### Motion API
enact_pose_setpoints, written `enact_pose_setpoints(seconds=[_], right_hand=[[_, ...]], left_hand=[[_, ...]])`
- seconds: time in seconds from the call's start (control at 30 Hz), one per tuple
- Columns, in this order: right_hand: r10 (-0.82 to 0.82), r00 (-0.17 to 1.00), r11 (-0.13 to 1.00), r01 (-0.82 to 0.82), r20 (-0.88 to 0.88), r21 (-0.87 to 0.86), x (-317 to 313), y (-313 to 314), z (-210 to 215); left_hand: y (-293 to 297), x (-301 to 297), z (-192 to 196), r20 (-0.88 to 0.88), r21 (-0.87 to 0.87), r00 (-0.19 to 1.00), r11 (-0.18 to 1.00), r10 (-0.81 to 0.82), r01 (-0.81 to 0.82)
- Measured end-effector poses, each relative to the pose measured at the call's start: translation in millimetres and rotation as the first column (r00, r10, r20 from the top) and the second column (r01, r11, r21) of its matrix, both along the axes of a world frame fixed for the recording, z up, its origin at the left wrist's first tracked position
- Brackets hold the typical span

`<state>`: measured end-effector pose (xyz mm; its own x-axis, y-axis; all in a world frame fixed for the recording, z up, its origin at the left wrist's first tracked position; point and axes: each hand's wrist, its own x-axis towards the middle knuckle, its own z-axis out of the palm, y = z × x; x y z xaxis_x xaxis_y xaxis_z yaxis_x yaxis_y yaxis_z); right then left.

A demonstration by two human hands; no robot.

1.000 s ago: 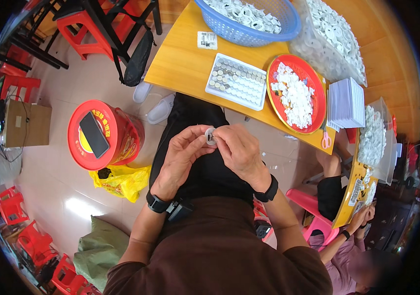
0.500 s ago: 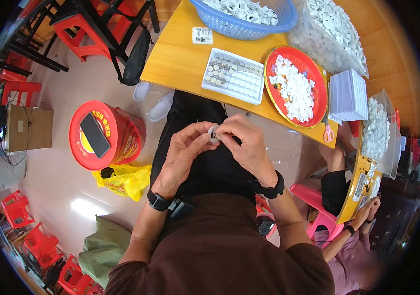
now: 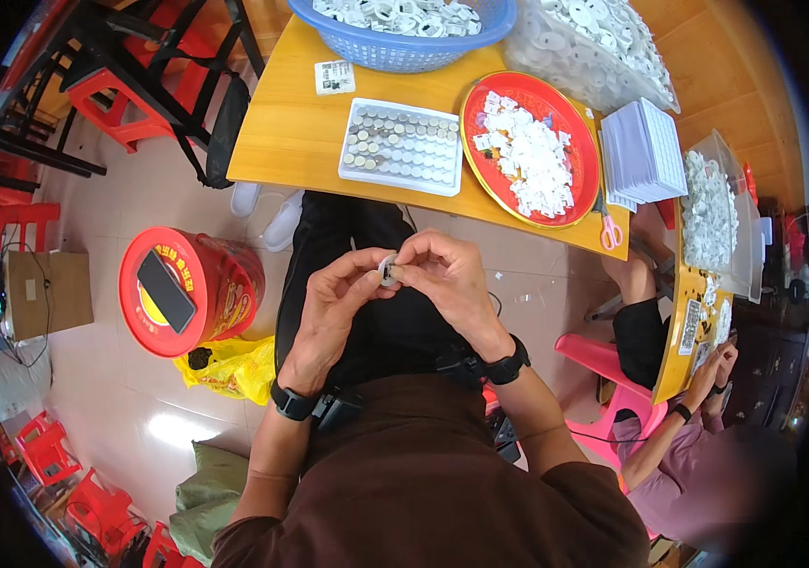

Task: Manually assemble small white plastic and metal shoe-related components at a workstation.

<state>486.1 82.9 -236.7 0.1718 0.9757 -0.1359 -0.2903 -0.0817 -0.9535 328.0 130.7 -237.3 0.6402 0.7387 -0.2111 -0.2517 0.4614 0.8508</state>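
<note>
Compartment tray (image 3: 401, 147) near the tabletop's (image 3: 286, 133) front edge, middle. Round plate (image 3: 529, 150) just right of it, at the right front edge; scissors (image 3: 610, 230) beyond the plate at the right corner. Basket (image 3: 402, 33) behind the tray at the back edge. Small card (image 3: 334, 77) left of the basket.

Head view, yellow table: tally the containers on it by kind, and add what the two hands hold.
Blue mesh basket: 1
Red round tray of white pieces: 1
White compartment tray: 1
Small pale ring-shaped part, pinched between the left hand and the right hand: 1
Total: 4
</note>
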Motion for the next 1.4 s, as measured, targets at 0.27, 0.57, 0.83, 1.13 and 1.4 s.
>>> enact_pose_setpoints(seconds=[0.27, 0.57, 0.83, 1.13, 1.4], right_hand=[[-0.053, 0.998, 0.998, 0.053, 0.015, -0.015, -4, -4, -6], [-0.126, 0.988, 0.991, 0.128, 0.093, -0.024, 4, -1, 5], [-0.068, 0.97, 0.993, 0.089, 0.233, -0.079, 25, -2, 18], [-0.243, 0.315, 0.923, 0.367, 0.917, 0.118, 129, 26, 37], [-0.151, 0.304, 0.957, 0.284, 0.941, 0.061, 129, 41, 28]], left_hand=[[2, -2, -5, 0.074, -0.129, 0.997, 0.991, -0.035, 0.044], [4, 12, -2, 0.119, -0.233, 0.992, 0.97, -0.042, 0.069], [3, 28, 9, 0.093, -0.244, 0.995, 0.969, -0.026, 0.048], [13, 9, 5, 0.167, -0.269, 0.985, 0.959, -0.049, 0.093], [20, 3, 1, 0.196, -0.297, 0.98, 0.95, -0.036, 0.094]])
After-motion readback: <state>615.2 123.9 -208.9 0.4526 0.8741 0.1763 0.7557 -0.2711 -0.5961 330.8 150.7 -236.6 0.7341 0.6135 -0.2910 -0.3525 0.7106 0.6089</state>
